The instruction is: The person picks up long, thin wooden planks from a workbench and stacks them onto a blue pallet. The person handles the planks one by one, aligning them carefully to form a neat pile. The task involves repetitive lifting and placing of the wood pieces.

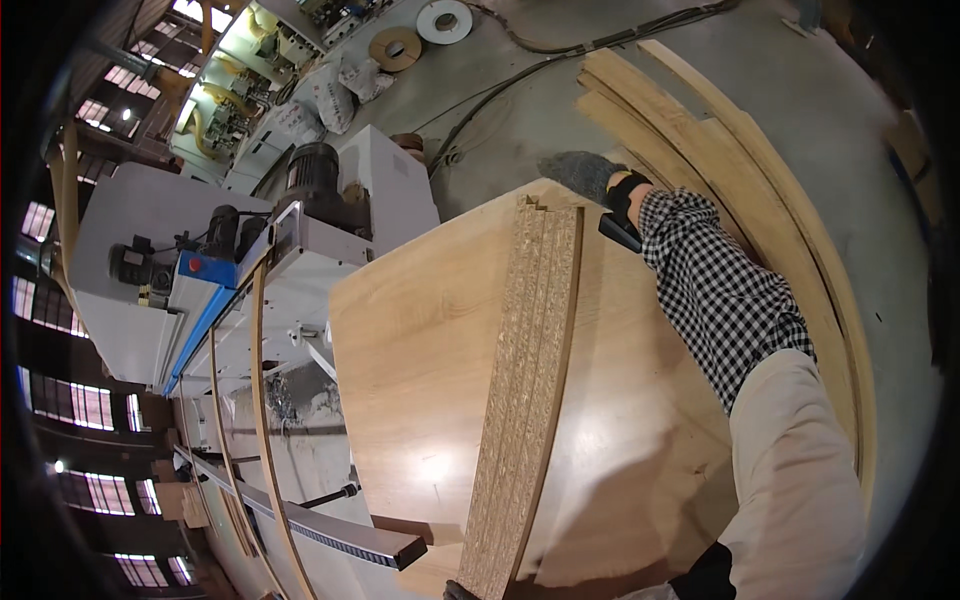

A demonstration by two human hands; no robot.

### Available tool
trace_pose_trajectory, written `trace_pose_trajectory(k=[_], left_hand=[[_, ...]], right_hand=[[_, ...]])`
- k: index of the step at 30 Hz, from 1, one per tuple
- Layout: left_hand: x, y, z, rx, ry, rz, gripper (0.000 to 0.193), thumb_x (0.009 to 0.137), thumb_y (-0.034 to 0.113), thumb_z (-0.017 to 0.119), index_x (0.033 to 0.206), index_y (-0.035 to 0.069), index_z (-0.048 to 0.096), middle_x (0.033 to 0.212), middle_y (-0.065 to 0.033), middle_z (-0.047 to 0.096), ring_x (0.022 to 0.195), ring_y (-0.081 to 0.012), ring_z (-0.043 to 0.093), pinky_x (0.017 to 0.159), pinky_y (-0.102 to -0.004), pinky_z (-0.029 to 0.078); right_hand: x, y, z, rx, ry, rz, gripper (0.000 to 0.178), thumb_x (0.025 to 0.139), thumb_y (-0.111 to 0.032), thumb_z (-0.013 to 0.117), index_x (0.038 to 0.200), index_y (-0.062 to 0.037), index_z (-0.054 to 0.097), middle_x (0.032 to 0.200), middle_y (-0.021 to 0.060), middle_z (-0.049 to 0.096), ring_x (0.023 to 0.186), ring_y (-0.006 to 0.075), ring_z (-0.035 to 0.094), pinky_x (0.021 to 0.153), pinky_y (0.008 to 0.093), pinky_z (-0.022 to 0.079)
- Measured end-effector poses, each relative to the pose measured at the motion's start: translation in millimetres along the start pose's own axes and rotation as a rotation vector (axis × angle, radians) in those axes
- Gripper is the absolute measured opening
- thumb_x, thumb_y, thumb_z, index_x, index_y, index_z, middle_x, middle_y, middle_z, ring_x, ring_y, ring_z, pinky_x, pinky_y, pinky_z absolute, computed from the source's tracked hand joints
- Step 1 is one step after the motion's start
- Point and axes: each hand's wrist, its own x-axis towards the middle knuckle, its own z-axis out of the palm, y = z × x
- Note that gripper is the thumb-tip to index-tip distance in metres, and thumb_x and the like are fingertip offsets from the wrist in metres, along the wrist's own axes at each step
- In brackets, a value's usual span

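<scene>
A stack of several particleboard strips [530, 400] with speckled edges lies lengthwise on a wide wood-grain panel [410, 360]. At the lower edge, only a bit of my left hand [458, 592] shows in a dark glove; its fingertips curl against the near end of the strips, and the rest is out of the picture. My right arm, in a checked sleeve, reaches far forward. Beyond the panel's far corner, my right hand [585, 174], in a grey glove, stretches out its fingers close to the far end of the strips. Nothing shows in it.
Long wood-grain boards [740, 150] lie on the floor at right. A white machine [390, 190] with dark motors and a blue rail [200, 335] stands at left. Narrow strips [265, 400] and a dark-ended beam [350, 530] lie nearby. Cables [500, 85], rolls [443, 22] and sacks [335, 98] occupy the far floor.
</scene>
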Motion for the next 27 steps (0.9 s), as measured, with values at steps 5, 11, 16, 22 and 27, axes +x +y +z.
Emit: trace_pose_trajectory(k=[5, 11, 16, 22, 27], left_hand=[[-10, -5, 18, 0.056, 0.063, -0.005, 0.116, 0.061, 0.039, 0.078, 0.142, -0.011, 0.010, 0.138, -0.0384, 0.028, 0.125, -0.0524, 0.032, 0.104, -0.0546, 0.033], [-3, -13, 29, 0.069, 0.174, 0.078, 0.123, 0.059, 0.042, 0.082, 0.141, -0.012, 0.008, 0.140, -0.0387, 0.025, 0.128, -0.0535, 0.027, 0.106, -0.0566, 0.029], [-15, -13, 41, 0.065, 0.170, 0.010, 0.125, 0.059, 0.044, 0.083, 0.142, -0.012, 0.009, 0.140, -0.0379, 0.025, 0.128, -0.0532, 0.026, 0.106, -0.0571, 0.028], [-2, 4, 18, 0.098, 0.108, -0.079, 0.121, 0.059, 0.043, 0.083, 0.142, -0.011, 0.013, 0.139, -0.0358, 0.028, 0.126, -0.0504, 0.031, 0.104, -0.0546, 0.033], [-10, 5, 20, 0.055, 0.181, -0.052, 0.117, 0.058, 0.041, 0.084, 0.141, -0.010, 0.018, 0.134, -0.0334, 0.036, 0.120, -0.0491, 0.039, 0.099, -0.0541, 0.038]], right_hand=[[17, -15, 20, 0.551, -0.154, -0.107, 0.039, 0.096, -0.012, 0.040, 0.134, -0.0101, 0.050, 0.137, 0.0102, 0.051, 0.120, 0.0215, 0.052, 0.102, 0.0310, 0.040], [31, 0, 41, 0.386, -0.141, -0.283, 0.038, 0.096, -0.012, 0.041, 0.133, -0.0104, 0.052, 0.135, 0.0105, 0.052, 0.118, 0.0207, 0.054, 0.100, 0.0296, 0.041], [17, -44, 10, 0.541, -0.239, -0.152, 0.037, 0.095, -0.013, 0.043, 0.130, -0.0094, 0.055, 0.129, 0.0106, 0.057, 0.117, 0.0205, 0.054, 0.099, 0.0292, 0.041], [11, -13, 16, 0.380, -0.111, -0.011, 0.034, 0.093, -0.016, 0.052, 0.126, -0.0093, 0.058, 0.127, 0.0090, 0.059, 0.115, 0.0198, 0.056, 0.100, 0.0304, 0.041], [2, -36, 15, 0.730, -0.128, 0.046, 0.038, 0.089, -0.026, 0.057, 0.124, -0.0103, 0.060, 0.130, 0.0112, 0.056, 0.120, 0.0257, 0.052, 0.103, 0.0364, 0.039]])
